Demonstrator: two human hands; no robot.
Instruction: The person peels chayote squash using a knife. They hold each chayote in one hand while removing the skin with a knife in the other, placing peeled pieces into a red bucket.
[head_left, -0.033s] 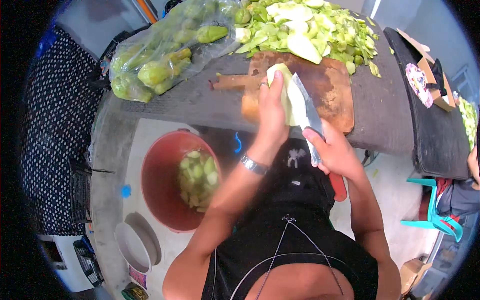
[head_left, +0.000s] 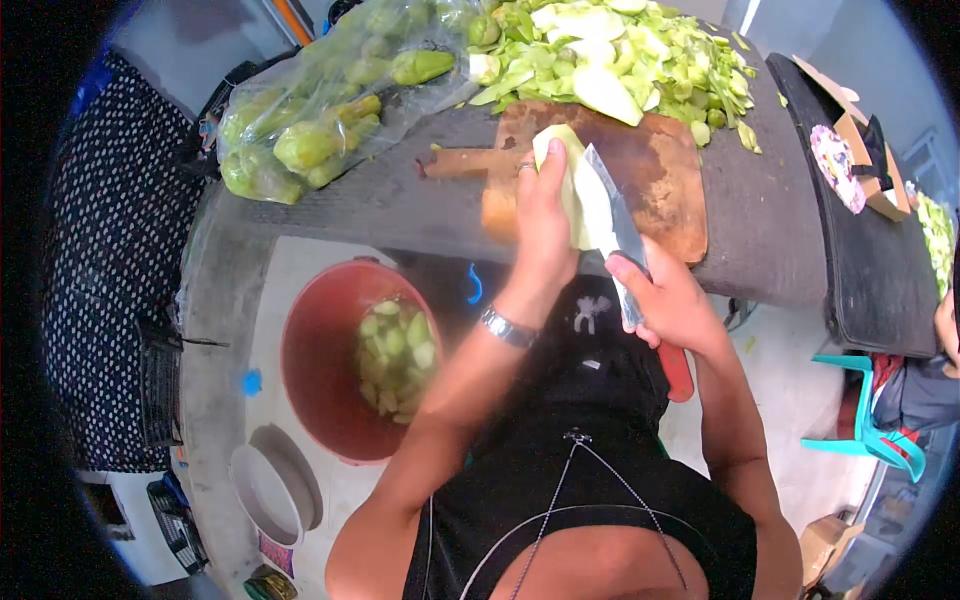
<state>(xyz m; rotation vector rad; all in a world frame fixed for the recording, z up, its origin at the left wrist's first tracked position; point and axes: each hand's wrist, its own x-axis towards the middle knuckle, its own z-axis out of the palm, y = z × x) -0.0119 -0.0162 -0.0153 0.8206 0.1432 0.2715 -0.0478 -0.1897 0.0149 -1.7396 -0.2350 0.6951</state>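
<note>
While left fingers grip vegetable, right fingers clasp knife | bucket: pale pieces | bag: green vegetables

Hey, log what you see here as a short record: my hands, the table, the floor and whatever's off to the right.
Left hand: holding a pale green vegetable
Right hand: gripping a knife, its blade beside the vegetable
Left wrist: silver watch
Table, nearest: wooden cutting board, partly behind the hands
Table, far side: clear bag of green vegetables; heap of pale green scraps
Floor, left: red bucket with pale pieces inside; gray basin
Right: teal chair
</note>
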